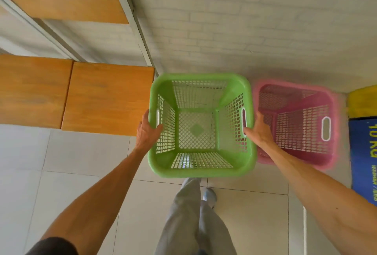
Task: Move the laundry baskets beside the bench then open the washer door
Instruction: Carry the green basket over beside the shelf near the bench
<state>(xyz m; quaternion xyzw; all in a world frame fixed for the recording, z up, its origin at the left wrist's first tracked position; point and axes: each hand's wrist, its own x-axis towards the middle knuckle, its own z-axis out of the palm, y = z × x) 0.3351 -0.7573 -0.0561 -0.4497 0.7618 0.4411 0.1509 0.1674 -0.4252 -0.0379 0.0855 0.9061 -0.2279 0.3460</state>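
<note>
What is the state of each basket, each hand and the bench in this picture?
green basket: upright, empty, held at both side rims, next to the bench end.
pink basket: empty, untouched, to the right of the green one, close beside it.
left hand: grip closed on the green basket's left rim.
right hand: grip closed on the green basket's right rim at the handle slot.
bench: wooden seat, nothing on it.

One wide-angle view only, from the person's head, looking steeply down past both forearms. It sits close above the green laundry basket (202,165), facing the white brick wall (244,20) beyond the tiled floor (81,173)
</note>
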